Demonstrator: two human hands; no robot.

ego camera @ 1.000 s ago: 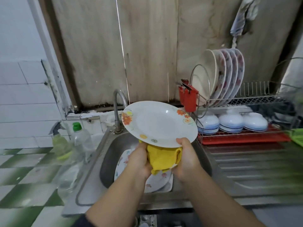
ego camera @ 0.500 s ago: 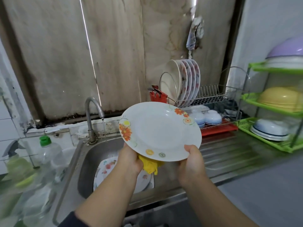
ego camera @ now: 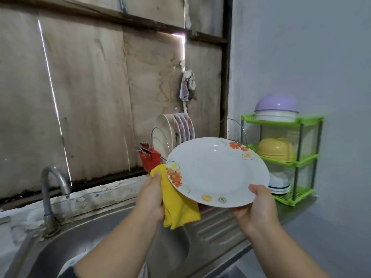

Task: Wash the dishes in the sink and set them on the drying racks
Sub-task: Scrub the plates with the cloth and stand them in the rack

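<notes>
Yellow cloth (ego camera: 176, 205), gripped by left hand (ego camera: 153, 197), half-hidden behind plate (ego camera: 217, 172) pinched by right hand (ego camera: 256, 209).

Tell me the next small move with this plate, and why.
Probably carry the plate back and slot it upright in the rack behind the standing plates. The right hand grips its near rim, and the left hand holds the yellow cloth at its left edge. Its face looks clean, and it is already raised clear of the sink.
</notes>
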